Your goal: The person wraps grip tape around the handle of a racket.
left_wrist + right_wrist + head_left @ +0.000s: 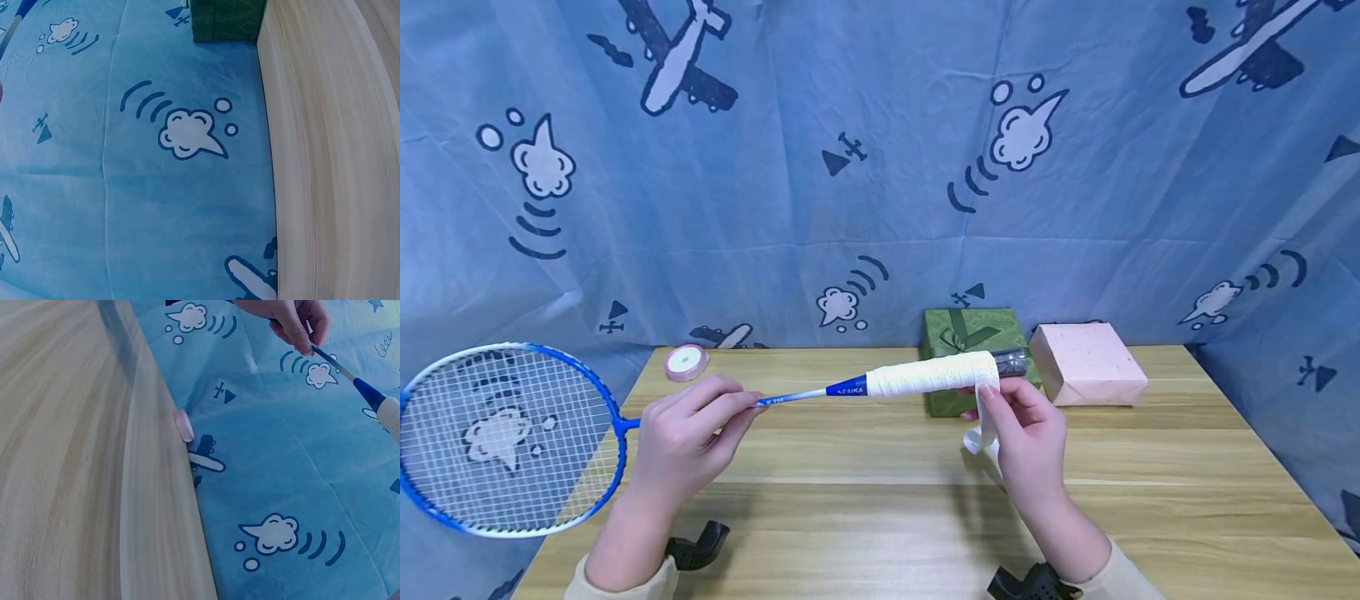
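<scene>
Both hands work above the near half of the table [880, 517]. Left hand [688, 433] pinches the thin shaft of the racket [625, 417] between thumb and fingertips. Right hand [1026, 433] grasps the loose end of the white tape [981, 433] at the butt of the handle [932, 375], fingers curled round it. White tape covers most of the handle; the butt end remains bare and dark. Blue cone beside the tape carries white lettering, partly legible as "ESIKA"; the shaft shows further small print, too small to read. Racket head overhangs the table's left edge. Green box [958, 333] with a ribbon bow stands at the far edge, partly hidden behind the handle. Pink box [1086, 362] stands just beside it. Both are closed. Pink ribbon roll [686, 362] lies near the far left corner.
</scene>
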Action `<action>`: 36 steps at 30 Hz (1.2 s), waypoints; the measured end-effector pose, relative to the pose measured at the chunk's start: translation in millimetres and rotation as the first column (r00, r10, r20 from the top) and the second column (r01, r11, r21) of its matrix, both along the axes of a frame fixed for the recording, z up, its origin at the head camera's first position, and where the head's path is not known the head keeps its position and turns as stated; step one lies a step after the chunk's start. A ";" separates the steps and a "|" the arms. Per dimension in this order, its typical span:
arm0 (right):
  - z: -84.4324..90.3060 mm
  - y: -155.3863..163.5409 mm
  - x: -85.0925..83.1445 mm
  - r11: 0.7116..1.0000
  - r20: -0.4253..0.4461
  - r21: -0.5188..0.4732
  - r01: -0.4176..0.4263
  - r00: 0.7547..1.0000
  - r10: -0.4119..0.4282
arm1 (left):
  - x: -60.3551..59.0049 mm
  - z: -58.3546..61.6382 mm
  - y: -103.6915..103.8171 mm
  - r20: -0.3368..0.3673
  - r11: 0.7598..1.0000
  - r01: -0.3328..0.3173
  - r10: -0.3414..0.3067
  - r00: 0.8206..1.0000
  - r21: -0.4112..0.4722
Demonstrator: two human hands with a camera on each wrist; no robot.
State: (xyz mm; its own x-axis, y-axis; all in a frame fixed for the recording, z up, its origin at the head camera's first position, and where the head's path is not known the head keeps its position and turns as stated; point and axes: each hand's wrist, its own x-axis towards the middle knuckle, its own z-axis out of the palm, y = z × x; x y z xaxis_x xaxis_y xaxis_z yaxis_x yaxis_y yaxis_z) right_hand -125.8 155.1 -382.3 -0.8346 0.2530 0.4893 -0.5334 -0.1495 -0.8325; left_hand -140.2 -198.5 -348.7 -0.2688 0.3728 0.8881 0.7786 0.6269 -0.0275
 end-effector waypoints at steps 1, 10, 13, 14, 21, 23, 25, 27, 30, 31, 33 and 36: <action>0.1 -0.1 0.0 1.000 -0.002 0.000 -0.001 1.000 0.001 | 0.2 0.1 -0.3 0.002 1.000 0.000 0.000 1.000 -0.001; 2.1 -0.9 -1.3 0.998 0.077 0.020 0.055 0.995 -0.057 | 0.5 0.7 -0.4 0.010 1.000 0.027 -0.027 1.000 0.000; 2.7 -0.8 -0.8 0.999 0.088 0.027 0.045 0.995 -0.047 | 0.7 0.4 0.2 -0.001 1.000 0.028 -0.028 1.000 -0.003; 2.8 -0.9 -0.6 0.999 0.088 0.023 0.035 0.995 -0.037 | 0.9 0.2 0.5 -0.008 1.000 0.027 -0.027 1.000 -0.004; 3.4 -0.3 0.7 1.000 0.078 -0.006 -0.006 0.997 0.007 | 1.0 0.5 2.0 -0.033 1.000 0.020 -0.020 0.999 -0.013; 3.5 -0.4 0.6 1.000 0.085 -0.001 -0.001 0.996 0.001 | 0.7 0.2 2.0 -0.037 1.000 0.020 -0.020 0.999 -0.010; 3.9 -0.7 0.6 1.000 0.096 0.003 0.007 0.995 -0.007 | 0.6 -0.2 1.8 -0.041 1.000 0.021 -0.021 0.999 -0.008; 4.2 -1.1 0.5 1.000 0.110 0.012 0.019 0.994 -0.020 | 0.6 -0.9 1.4 -0.042 1.000 0.023 -0.024 0.999 -0.008; 4.7 -1.6 0.5 0.999 0.132 0.021 0.035 0.991 -0.037 | 1.2 -2.0 0.4 -0.024 1.000 0.019 -0.020 1.000 -0.019; 4.7 -1.7 0.4 0.999 0.138 0.028 0.041 0.990 -0.044 | 1.4 -2.4 -0.1 -0.016 1.000 0.018 -0.019 1.000 -0.022; 4.8 -2.0 0.5 0.998 0.147 0.034 0.052 0.988 -0.057 | 1.9 -3.4 -0.9 -0.004 1.000 0.015 -0.015 1.000 -0.022; 4.2 -2.2 0.7 0.997 0.148 0.047 0.069 0.986 -0.075 | 2.5 -5.1 -1.7 0.005 1.000 0.017 -0.017 1.000 -0.018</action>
